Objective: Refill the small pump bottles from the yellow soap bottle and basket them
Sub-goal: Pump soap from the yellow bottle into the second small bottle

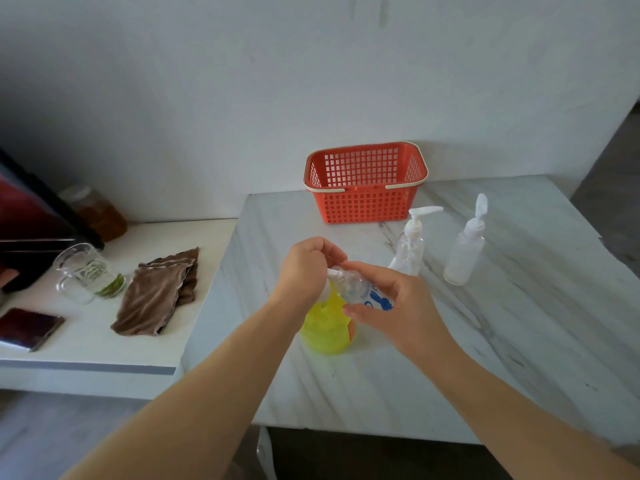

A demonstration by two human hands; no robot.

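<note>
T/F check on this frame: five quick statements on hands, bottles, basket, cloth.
1. The red basket holds a pump bottle. False: nothing shows inside it.
2. The right hand holds a small clear bottle with blue print. True.
3. The left hand lies flat on the marble table. False: its fingers curl round the pump top of the small clear bottle, above the yellow soap bottle.
4. Two pump bottles stand upright on the marble table. True.
5. The brown cloth lies on the marble table. False: it lies on the white side counter.
</note>
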